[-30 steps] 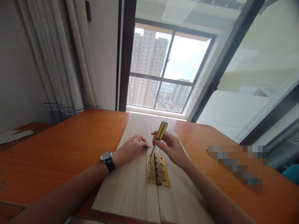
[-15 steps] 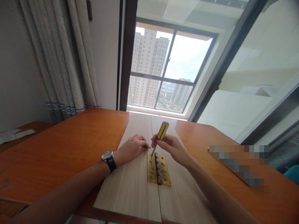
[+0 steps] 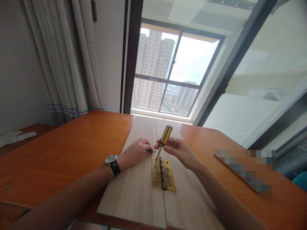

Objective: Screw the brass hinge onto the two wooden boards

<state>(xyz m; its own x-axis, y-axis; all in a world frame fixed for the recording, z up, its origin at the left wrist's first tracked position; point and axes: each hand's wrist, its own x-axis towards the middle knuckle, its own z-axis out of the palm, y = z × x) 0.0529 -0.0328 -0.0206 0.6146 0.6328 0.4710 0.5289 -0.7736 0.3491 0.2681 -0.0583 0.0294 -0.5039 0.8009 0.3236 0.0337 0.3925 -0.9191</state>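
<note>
My right hand [image 3: 178,150] pinches a screwdriver [image 3: 166,135] with a yellow and black handle between thumb and fingers. The tool leans a little, its tip down at the upper left hole of a worn brass hinge [image 3: 157,179]. Unfolded flat, the hinge spans the seam between two pale wooden boards [image 3: 134,198]. My left hand [image 3: 137,149] rests on the left board above the hinge, fingers bent together. Small dark metal pieces [image 3: 154,151], perhaps screws, show at its fingertips; whether the fingers grip one is unclear.
The boards lie on an orange-brown wooden table [image 3: 96,137]. To the right is a flat, blurred-out object with a thin edge [image 3: 236,172]. A grey curtain [image 3: 64,57] hangs at the left, and a window [image 3: 182,57] stands beyond the table.
The screwdriver handle has shifted slightly in my right fingers, which have moved a little around it. Its tip stays at the same hinge hole. My left hand has hardly moved.
</note>
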